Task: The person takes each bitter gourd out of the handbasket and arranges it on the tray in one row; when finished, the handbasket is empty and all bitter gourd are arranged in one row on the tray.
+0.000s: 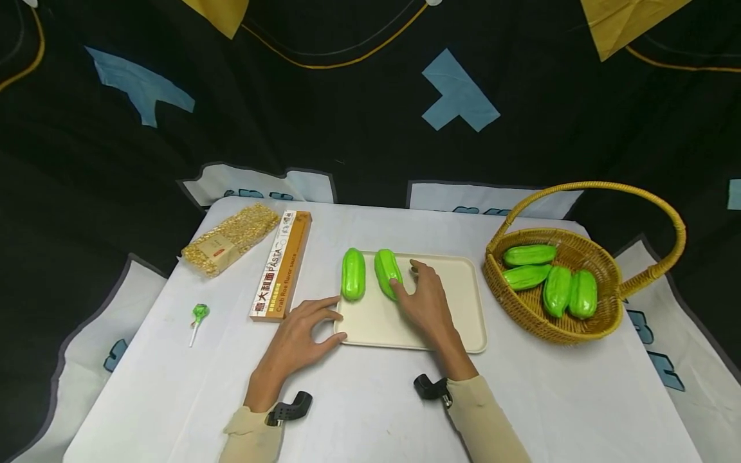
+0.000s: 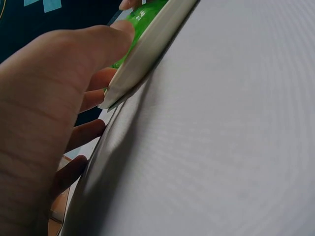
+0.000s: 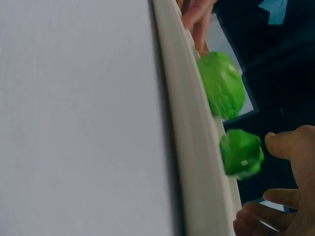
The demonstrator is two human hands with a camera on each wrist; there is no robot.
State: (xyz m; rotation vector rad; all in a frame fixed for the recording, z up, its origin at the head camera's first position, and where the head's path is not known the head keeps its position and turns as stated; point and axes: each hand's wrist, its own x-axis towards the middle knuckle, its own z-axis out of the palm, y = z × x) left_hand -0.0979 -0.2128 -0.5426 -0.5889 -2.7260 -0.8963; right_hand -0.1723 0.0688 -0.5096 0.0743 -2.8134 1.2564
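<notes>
Watching from my end, I've got one green vegetable (image 1: 386, 273) at the tray's (image 1: 370, 328) far edge, its twin (image 1: 353, 274) in the far-left corner, and the right hand's (image 1: 427, 301) fingers loosely spread and released, thumb just beside the first. The left hand (image 1: 302, 335) is relaxed too, fingers spread at the tray's near-left corner. Four more green ones (image 1: 558, 290) sit in a wicker basket (image 1: 509, 310) by the table's (image 1: 359, 411) right edge, with a pasta box (image 1: 282, 265) and yellow bag (image 1: 237, 236) toward its far-left corner, lollipop (image 1: 200, 312) near the left edge.
</notes>
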